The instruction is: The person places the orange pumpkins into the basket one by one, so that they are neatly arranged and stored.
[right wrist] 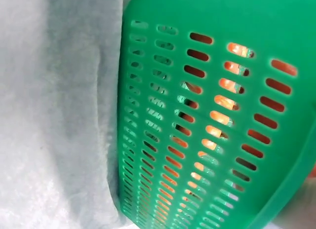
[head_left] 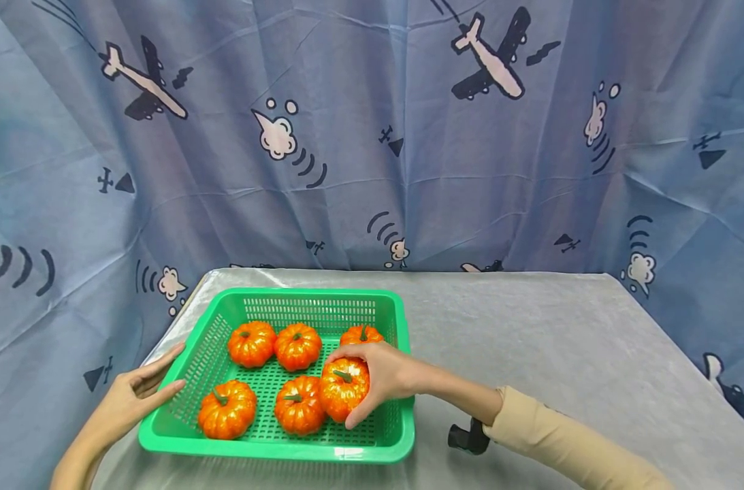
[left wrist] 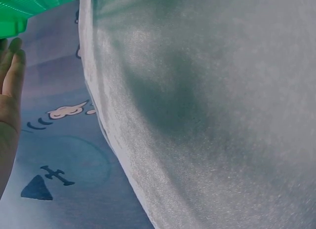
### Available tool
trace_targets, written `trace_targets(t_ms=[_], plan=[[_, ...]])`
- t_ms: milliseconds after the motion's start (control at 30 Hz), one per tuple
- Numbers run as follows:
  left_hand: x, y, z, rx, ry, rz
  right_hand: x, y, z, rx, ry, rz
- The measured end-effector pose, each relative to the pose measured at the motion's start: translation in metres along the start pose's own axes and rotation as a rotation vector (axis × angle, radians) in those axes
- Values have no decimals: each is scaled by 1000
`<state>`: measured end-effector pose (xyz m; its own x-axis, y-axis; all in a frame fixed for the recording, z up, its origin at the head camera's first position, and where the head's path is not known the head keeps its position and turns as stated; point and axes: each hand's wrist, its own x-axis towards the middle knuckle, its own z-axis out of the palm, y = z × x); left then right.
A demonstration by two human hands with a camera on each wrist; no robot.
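A green plastic basket (head_left: pixel 273 447) with slotted walls holds several small shiny orange pumpkins with green stems. My right hand (head_left: pixel 380 374) reaches over the basket's right side, thumb and fingers curved round one pumpkin (head_left: pixel 341 398). That pumpkin sits beside another pumpkin (head_left: pixel 299 406) in the front row; a third pumpkin (head_left: pixel 361 335) is partly hidden behind the hand. On the left, my left hand (head_left: pixel 135 395) rests its extended fingers and thumb against the basket's rim. The right wrist view shows mainly the basket's side wall (right wrist: pixel 197 115), with orange showing through its slots.
The basket stands on a table with a silver-grey cover (head_left: pixel 519 340). Behind it hangs a blue curtain (head_left: pixel 359 170) printed with planes and clouds. A black device (head_left: pixel 470 437) is strapped at my right wrist, below the beige sleeve (head_left: pixel 561 435).
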<state>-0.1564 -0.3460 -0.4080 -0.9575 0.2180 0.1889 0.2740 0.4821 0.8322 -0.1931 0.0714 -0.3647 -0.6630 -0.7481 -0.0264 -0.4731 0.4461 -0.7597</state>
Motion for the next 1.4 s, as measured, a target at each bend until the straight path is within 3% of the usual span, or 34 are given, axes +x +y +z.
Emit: trace_targets(t_ms=[200, 433, 600, 867, 1067, 1400], plan=[[1, -1, 1, -18, -3, 15, 1, -2, 2, -104, -92, 13], [1, 0, 1, -11, -1, 27, 1, -3, 1, -234, -143, -21], [1, 0, 2, -17, -4, 27, 1, -4, 0, -278, -176, -21], [1, 2, 1, -16, 1, 22, 5, -5, 2, -366, -250, -84], [0, 2, 0, -17, -3, 6, 7, -9, 5, -394, -292, -53], [0, 1, 0, -11, -11, 13, 7, -11, 16, -532, -307, -16]])
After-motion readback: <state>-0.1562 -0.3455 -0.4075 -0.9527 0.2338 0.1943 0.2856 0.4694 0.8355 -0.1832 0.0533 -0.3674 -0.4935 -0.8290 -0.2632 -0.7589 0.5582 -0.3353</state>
